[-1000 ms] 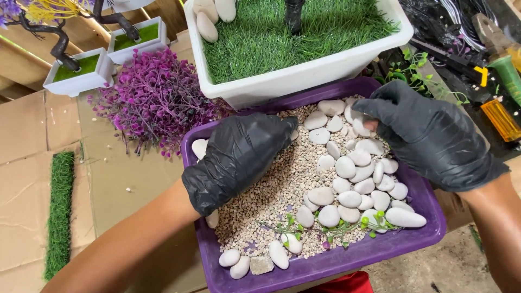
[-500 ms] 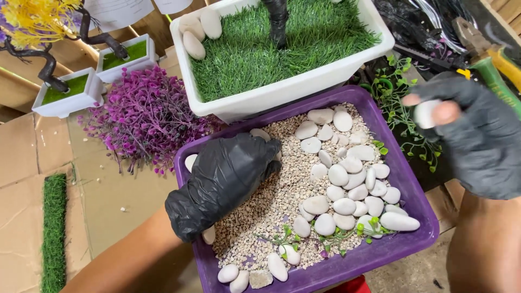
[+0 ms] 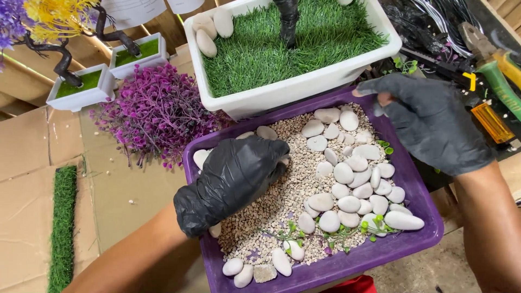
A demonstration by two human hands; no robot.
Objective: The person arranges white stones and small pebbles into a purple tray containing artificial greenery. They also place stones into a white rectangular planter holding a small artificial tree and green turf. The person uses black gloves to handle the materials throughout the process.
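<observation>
Nearest the camera, a purple tray (image 3: 412,190) is seen filled with fine gravel (image 3: 282,201) and many white pebbles (image 3: 347,173). Over the gravel the left hand (image 3: 233,182) is curled, its fingers closed; whether anything is held cannot be told. Above the tray's far edge the right hand (image 3: 429,122) is raised, its fingers loosely bent and seemingly empty. Beyond, three pebbles are already laid on the grass of a white planter (image 3: 304,87); most remain in the tray.

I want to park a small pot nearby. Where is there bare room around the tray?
Bare brown cardboard lies left of the purple plastic tray, bordered by the strip of fake grass and the purple plastic bush. The tray is crowded with gravel and white pebbles; tools fill the right side.
</observation>
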